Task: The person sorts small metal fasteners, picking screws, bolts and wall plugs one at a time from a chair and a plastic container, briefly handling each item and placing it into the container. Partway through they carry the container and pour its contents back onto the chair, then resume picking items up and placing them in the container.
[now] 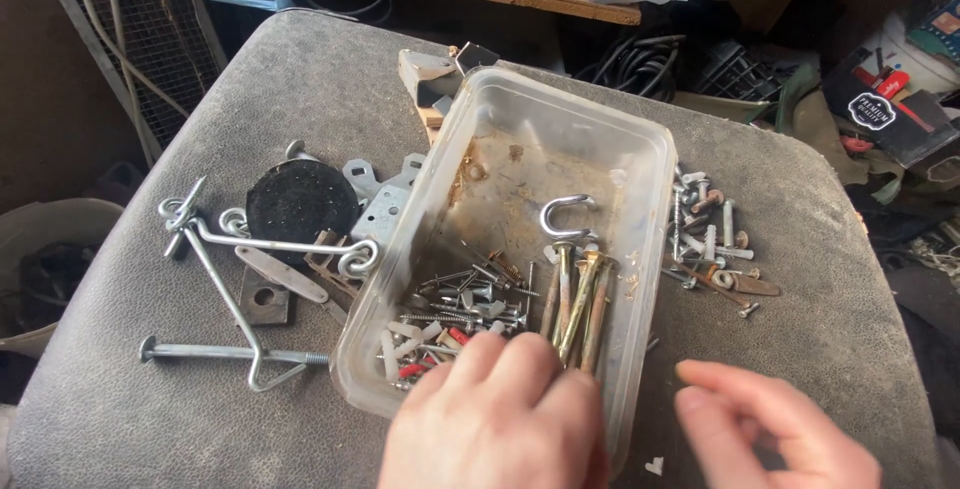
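Our left hand (pixel 495 419), fingers together, in plastic tub (pixel 640 279) at worktop's near edge; right hand (pixel 770 429) loosely apart, empty; sharp screws (pixel 575 294) may prick

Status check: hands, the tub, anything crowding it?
Left hand down in the plastic tub, fingers on the long screws. Right hand beside it, empty. Loose hooks and bolts flank the tub.

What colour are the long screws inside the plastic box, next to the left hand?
Brass-yellow, slightly tarnished. The long screws show best in the head view.
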